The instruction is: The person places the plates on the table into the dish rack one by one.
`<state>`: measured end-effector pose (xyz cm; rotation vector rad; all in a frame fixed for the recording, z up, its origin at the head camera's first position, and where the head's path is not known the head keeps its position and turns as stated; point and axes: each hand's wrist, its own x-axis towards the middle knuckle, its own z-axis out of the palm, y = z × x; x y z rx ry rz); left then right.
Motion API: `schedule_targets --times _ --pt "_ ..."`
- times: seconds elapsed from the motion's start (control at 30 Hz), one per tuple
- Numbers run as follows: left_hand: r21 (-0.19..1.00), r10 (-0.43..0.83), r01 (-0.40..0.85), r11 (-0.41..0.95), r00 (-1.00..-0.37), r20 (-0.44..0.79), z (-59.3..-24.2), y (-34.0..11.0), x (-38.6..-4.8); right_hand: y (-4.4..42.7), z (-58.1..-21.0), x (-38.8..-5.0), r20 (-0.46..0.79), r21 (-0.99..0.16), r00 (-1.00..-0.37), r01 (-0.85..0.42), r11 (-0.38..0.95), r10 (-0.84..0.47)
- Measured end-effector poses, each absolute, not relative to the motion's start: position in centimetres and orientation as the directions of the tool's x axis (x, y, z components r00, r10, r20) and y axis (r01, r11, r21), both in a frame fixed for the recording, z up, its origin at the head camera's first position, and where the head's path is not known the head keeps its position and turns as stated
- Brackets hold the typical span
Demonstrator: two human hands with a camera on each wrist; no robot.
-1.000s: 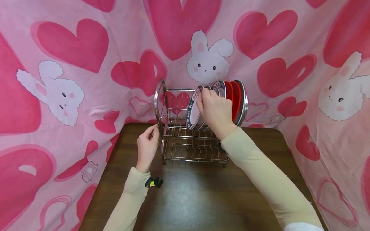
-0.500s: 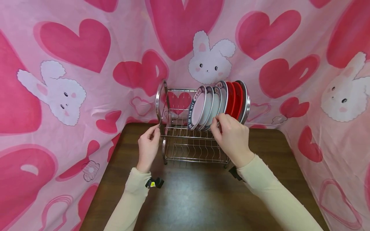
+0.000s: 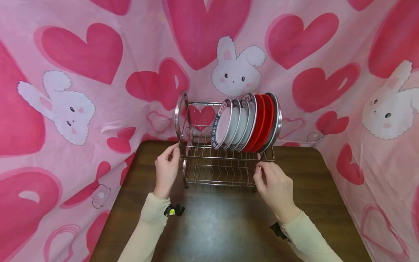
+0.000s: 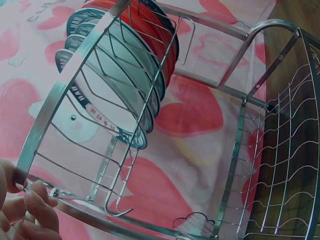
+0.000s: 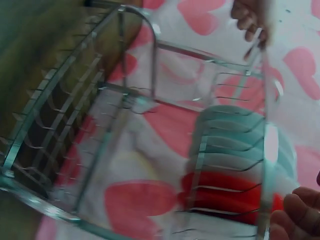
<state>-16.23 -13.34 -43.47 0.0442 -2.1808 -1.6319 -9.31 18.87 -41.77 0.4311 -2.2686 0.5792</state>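
A two-tier metal dish rack (image 3: 226, 157) stands toward the back of the table. On its upper tier several plates lean in a row at the right: white ones with dark patterned rims (image 3: 222, 123), red plates (image 3: 266, 116), and a dark grey one (image 3: 276, 112) at the end. My left hand (image 3: 167, 165) pinches the rack's left side frame between thumb and fingers, also visible in the left wrist view. Near the rack's front right, my right hand (image 3: 276, 189) hangs with loosely bent fingers, apparently holding nothing. Whether its fingertips touch the metal is unclear; the right wrist view is blurred.
The rack's lower tier (image 3: 219, 173) shows wavy wire slots. A brown wooden tabletop (image 3: 209, 225) lies beneath and in front. Pink cloth with hearts and rabbits (image 3: 235, 69) hangs behind and at both sides. Dark wrist straps sit on both sleeves.
My right hand has come down and to the right from the tops of the plates to the rack's front right, uncovering the row. My left hand keeps its hold on the frame.
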Motion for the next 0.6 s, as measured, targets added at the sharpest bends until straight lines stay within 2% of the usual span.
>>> schedule_targets --times 0.33,0.6 --pt "0.922 -0.266 0.263 0.285 -0.902 0.339 -43.7 -13.2 -16.3 20.7 -47.9 -7.5 0.678 -0.346 -0.731 -0.41 0.844 -0.078" --pt "0.926 -0.288 0.241 0.29 -0.901 0.325 -43.4 -12.8 -16.1 21.4 -51.0 -6.9 0.661 -0.316 -0.745 -0.388 0.866 -0.092"
